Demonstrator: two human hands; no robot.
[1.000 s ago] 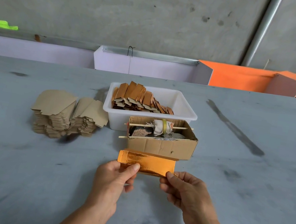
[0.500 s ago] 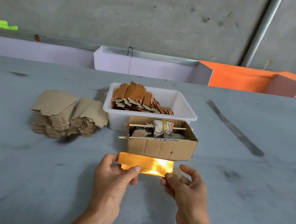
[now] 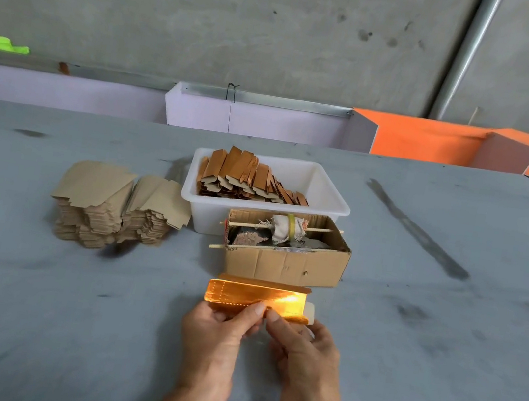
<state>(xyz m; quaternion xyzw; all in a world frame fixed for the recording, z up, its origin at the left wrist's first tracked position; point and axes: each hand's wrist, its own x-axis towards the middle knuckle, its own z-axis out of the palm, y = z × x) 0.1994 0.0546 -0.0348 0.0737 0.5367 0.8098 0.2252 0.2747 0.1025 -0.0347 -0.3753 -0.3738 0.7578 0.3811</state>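
Both hands are now bunched at the middle of the gold foil carton [image 3: 251, 297]. A second ago they held it near its two ends, well apart. The left hand [image 3: 218, 331] pinches the near edge, thumb on top and fingers curled under. The right hand [image 3: 305, 349] pinches the same edge just beside it, and the thumb tips almost touch. The carton's left end now sticks out free, and a pale flap shows at its right end. The carton has been turned flatter than before, with its shiny face up and catching glare. It sits low over the table [image 3: 32, 302], just in front of the cardboard box [image 3: 283, 267]; I can't tell if it rests on the table. Unchanged: the white tub [image 3: 338, 208] of folded gold pieces [image 3: 242, 176] behind the box, and the stack of tan flat cartons [image 3: 109, 210] to the left.
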